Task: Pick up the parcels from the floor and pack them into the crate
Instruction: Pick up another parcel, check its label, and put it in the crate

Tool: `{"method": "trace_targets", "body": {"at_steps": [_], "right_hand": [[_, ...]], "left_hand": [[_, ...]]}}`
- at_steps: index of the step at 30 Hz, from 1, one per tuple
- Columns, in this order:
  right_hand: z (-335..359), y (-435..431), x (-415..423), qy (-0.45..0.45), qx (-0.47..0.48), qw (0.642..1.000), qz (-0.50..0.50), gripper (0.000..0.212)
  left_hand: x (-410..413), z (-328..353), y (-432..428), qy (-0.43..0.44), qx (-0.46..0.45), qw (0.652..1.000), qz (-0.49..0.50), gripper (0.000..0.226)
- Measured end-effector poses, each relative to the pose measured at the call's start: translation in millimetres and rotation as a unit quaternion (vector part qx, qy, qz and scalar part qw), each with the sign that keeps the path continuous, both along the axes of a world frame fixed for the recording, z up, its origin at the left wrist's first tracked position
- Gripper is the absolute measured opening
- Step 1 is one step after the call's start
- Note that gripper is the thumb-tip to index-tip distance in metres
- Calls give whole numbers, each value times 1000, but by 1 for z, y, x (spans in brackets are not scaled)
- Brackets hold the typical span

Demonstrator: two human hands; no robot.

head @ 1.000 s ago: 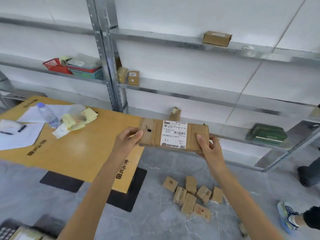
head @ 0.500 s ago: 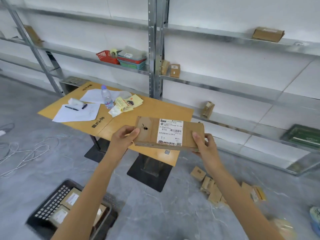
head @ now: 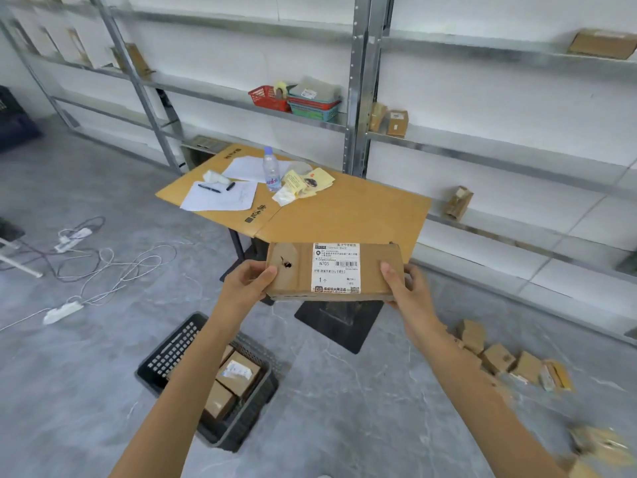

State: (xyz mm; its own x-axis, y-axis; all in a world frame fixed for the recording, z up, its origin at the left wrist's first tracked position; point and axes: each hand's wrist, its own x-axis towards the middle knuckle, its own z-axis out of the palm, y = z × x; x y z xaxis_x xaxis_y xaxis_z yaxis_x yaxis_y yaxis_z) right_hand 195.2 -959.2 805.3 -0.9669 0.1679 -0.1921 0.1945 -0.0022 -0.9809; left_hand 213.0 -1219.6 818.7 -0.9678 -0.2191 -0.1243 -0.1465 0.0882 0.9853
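Both hands are clamped on the same flat cardboard parcel point(head: 372, 270), held up in the middle of the frame. The left hand point(head: 246, 282) pinches its left end, thumb on top and fingers curled underneath. The right hand point(head: 408, 289) grips the right end the same way, thumb lying across the top face. The parcel is roughly level, with a white shipping label point(head: 336, 267) facing the camera, and there's a dark smudge near the left thumb.

Below the left forearm, lower centre-left, the black plastic crate point(head: 172, 353) sits on the grey floor with a few boxed parcels point(head: 238, 372) already in it. Over at the lower right, a loose bunch of small cardboard parcels point(head: 498, 357) is lying on the floor, well apart from the crate.

Just behind the held parcel is an orange-topped table point(head: 362, 212) with a water bottle point(head: 271, 169), sheets of paper point(head: 220, 198), a pen point(head: 208, 188) and some yellow slips point(head: 306, 181). Metal shelving point(head: 355, 98) runs along the white wall at the top, with a red basket point(head: 267, 98) and a few boxes on it. White power strips and cables point(head: 63, 310) trail across the floor on the left.
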Motion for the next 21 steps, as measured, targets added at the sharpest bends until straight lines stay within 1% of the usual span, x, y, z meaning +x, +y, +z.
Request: {"method": "trace_targets", "body": {"at_steps": [3, 6, 9, 11, 14, 16, 19, 21], "right_hand": [[-7, -14, 12, -16, -12, 1000, 22, 36], [-8, -39, 23, -25, -21, 998, 47, 24], [-9, -70, 34, -24, -22, 996, 78, 28], [-8, -95, 40, -24, -26, 994, 102, 31], [-6, -137, 39, -20, -26, 994, 107, 33], [-6, -168, 36, -14, -30, 994, 101, 32], [-11, -216, 34, -16, -49, 994, 93, 31], [-17, -248, 33, -12, -66, 994, 88, 33]], "left_hand": [[20, -7, -19, -35, -10, 999, 6, 10], [42, -15, -52, -60, -21, 998, 0, 18], [61, -24, -89, -65, -10, 998, 7, 26], [68, -28, -113, -55, -1, 998, 18, 36], [70, -30, -157, -41, -4, 999, -12, 53], [68, -31, -189, -31, -8, 998, -51, 50], [67, -30, -237, -28, -28, 993, -114, 37], [65, -35, -265, -37, -33, 991, -125, 34]]}}
